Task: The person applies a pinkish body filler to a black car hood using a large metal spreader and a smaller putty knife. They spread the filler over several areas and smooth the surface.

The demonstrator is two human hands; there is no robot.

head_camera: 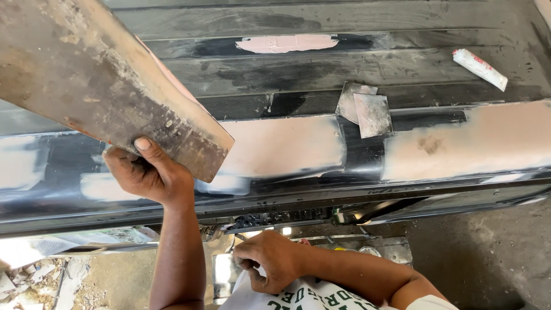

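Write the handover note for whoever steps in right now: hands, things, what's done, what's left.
Left hand: raised, gripping a large stained board by its lower edge.
Right hand: low near the body, fingers curled; whether they hold anything cannot be told.
On the dark car panel: two small metal scrapers and a white tube.
Done: pinkish filler patches spread along the ridge, one more higher up.
Left: patches look rough and unpainted, probably needing smoothing.

We hold a wide, flat mixing board point(109, 80) raised at a tilt in our left hand point(146, 172), gripped at its lower edge. Its underside shows, grey-brown and crusted with dried filler, and a pink smear peeks along its far edge.
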